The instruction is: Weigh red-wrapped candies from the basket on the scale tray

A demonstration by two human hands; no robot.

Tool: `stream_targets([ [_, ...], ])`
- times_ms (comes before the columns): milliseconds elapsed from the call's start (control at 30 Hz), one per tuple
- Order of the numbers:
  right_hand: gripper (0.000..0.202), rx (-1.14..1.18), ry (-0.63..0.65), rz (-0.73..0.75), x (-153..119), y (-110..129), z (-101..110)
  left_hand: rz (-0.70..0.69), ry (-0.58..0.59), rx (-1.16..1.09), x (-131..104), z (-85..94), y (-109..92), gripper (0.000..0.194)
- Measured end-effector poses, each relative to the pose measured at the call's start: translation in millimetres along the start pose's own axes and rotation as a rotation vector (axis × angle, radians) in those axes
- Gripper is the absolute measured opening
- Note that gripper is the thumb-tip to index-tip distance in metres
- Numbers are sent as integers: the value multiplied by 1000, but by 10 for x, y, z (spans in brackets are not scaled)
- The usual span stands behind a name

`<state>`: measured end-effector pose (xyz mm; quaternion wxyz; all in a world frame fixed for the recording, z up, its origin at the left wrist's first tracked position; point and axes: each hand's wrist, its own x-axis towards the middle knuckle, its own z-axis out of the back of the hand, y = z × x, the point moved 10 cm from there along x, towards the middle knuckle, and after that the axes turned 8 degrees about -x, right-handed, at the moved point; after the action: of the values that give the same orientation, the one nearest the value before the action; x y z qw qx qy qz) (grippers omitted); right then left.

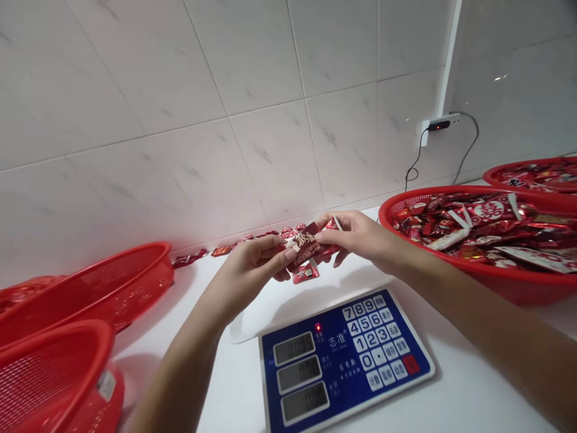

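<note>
Above the white pan (270,307) of a blue digital scale (342,361), my two hands meet around dark red candy packets (306,245). My left hand (256,264) pinches their left side between thumb and fingers. The right side is gripped by my right hand (351,237), which also has a brighter red wrapper under its fingers. One small red packet (305,274) shows just below the held ones, over the pan. The scale's three displays are lit faintly, their digits hard to read.
A red basket (451,264) heaped with wrapped candies stands at the right, another (496,174) behind it. Red baskets (148,282) fill the left side. Loose packets (222,251) line the tiled wall, where a socket (426,133) has cables.
</note>
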<state>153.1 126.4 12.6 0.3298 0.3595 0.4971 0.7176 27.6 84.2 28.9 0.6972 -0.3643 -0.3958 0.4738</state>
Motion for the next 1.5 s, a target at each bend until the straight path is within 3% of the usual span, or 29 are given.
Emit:
stream_targets([
  [200, 24, -181, 175, 107, -24, -86, -145, 4, 81, 176, 8, -62, 77, 30],
  [300, 23, -147, 186, 110, -28, -112, -149, 4, 92, 218, 22, -95, 98, 28],
  [433, 20, -139, 157, 114, -14, -109, -113, 10, 103, 205, 24, -161, 94, 28],
  [600, 13, -274, 45, 134, -31, -33, -12, 16, -16, 168, 19, -154, 56, 33],
  [700, 15, -344, 0, 124, -44, -32, 44, -30, -8, 185, 23, -162, 23, 28],
  [800, 31, -269, 81, 74, -42, -114, 23, -140, -87, 278, 16, -58, -84, 21],
  [900, 52, -218, 133, 19, -38, -182, 34, -368, -308, 458, -91, 81, -361, 13],
  [1000, 63, -108, 208, 19, -55, -159, -28, -696, -389, 696, -279, -55, -666, 7],
  [1067, 57, -78, 205, 55, -60, -112, -38, -795, -353, 806, -322, -147, -701, 9],
  [1133, 44, -103, 157, 68, -53, -106, -3, -705, -289, 814, -240, -97, -587, 8],
  [1233, 32, -158, 117, 66, -38, -144, 34, -355, -134, 652, -55, 81, -234, 28],
  [1333, 24, -202, 122, 80, -28, -168, 17, -81, 74, 440, -12, 25, 36, 27],
  [1400, 19, -225, 139, 86, -29, -172, -21, -35, 102, 408, -18, -46, 40, 26],
  [1500, 16, -229, 160, 92, -41, -155, -70, -83, -9, 495, -9, -70, -70, 28],
])
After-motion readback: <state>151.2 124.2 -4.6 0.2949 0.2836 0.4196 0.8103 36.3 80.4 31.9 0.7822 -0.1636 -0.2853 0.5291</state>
